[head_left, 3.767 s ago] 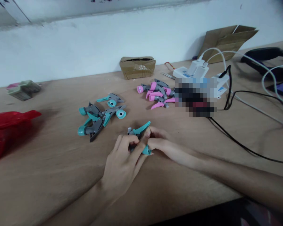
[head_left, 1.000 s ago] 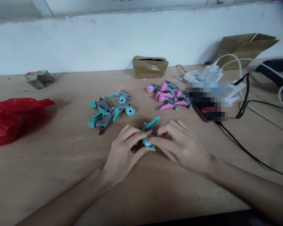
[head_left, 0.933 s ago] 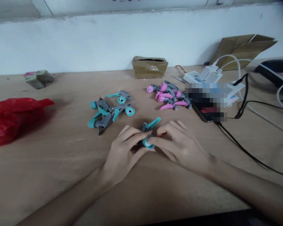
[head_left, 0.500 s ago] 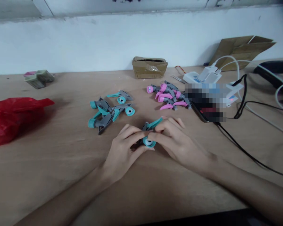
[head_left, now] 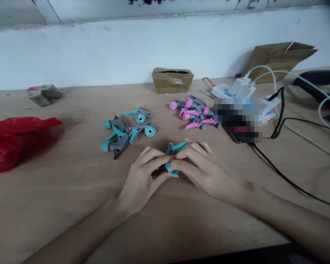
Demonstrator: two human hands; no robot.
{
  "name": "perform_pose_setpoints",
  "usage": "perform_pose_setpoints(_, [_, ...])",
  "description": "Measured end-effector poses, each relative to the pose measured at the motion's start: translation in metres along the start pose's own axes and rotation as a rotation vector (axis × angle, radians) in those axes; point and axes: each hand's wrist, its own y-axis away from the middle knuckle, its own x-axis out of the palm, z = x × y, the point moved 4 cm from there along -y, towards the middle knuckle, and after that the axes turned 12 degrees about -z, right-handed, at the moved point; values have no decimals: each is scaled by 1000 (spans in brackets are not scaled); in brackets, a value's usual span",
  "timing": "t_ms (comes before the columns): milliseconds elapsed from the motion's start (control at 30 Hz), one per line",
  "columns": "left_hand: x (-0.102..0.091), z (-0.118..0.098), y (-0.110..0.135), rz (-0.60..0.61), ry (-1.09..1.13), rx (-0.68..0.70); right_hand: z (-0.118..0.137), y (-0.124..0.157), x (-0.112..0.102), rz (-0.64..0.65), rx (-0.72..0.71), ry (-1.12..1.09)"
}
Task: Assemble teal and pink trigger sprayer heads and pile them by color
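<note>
A grey and teal spray bottle trigger head (head_left: 178, 147) is between my two hands, a little above or on the table; I cannot tell which. Its teal collar (head_left: 172, 169) faces me. My left hand (head_left: 145, 176) grips its grey body from the left, fingers over the top and thumb below. From the right, my right hand (head_left: 206, 165) has bent fingers on the head, one fingertip pressed at the collar's opening and covering most of it. Beyond my left hand lie several more teal and grey trigger heads (head_left: 121, 141).
Several pink and grey trigger heads (head_left: 192, 114) lie farther back. Right of them are a phone (head_left: 236, 137), a white power strip (head_left: 221, 91) and cables. A red plastic bag (head_left: 19, 139) is at left. A cardboard box (head_left: 172, 82) stands near the wall.
My right fingertip has moved further over the collar's opening, hiding the white inside that showed before. My left hand keeps its grip. The whole view has shifted slightly.
</note>
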Motion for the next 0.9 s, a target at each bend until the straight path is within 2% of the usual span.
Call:
perform_pose_setpoints(533, [5, -2, 0, 56, -44, 56, 2, -6, -5, -3, -97, 109])
perform_pose_setpoints(900, [6, 0, 0, 68, -49, 4, 2, -4, -6, -43, -114, 171])
